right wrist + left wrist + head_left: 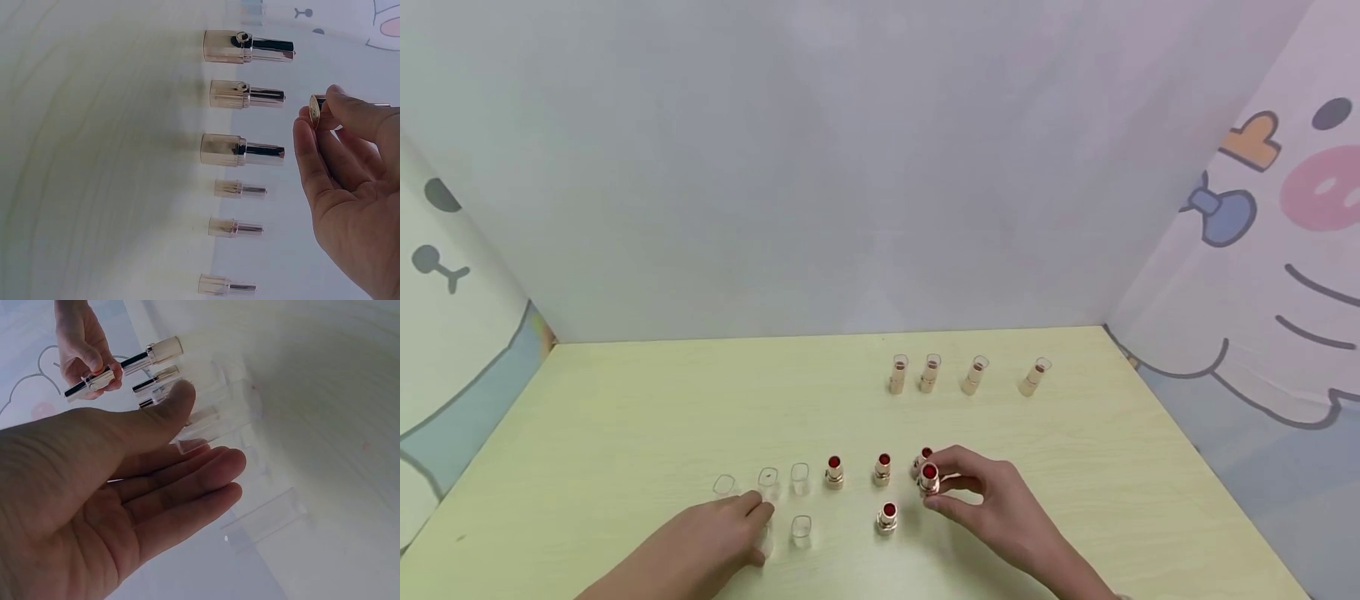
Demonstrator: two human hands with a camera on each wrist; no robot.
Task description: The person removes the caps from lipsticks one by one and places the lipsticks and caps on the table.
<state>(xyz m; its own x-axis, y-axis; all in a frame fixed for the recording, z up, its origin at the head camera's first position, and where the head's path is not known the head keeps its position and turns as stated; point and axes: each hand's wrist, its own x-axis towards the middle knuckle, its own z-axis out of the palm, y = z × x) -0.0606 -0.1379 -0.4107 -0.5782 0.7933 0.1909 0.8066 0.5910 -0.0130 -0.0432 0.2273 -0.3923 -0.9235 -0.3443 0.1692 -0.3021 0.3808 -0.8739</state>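
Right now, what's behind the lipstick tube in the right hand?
Another lipstick tube is behind the held tube in the head view. Its red top and left edge show; the held tube hides much of its lower part.

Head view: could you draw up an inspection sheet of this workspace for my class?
Surface: pale-yellow wood-grained tabletop
Job's things: four uncapped gold metallic lipstick tubes with dark-red tops stand near the front; four clear-capped gold tubes stand farther back; four clear, squarish plastic-looking caps stand to the left
Clutter: nothing seen
Left hand: fingers around a fifth clear cap
Right hand: pinches a fifth uncapped tube
Cables: nothing seen
Surroundings: plain grey-white backdrop, cartoon-printed side panels
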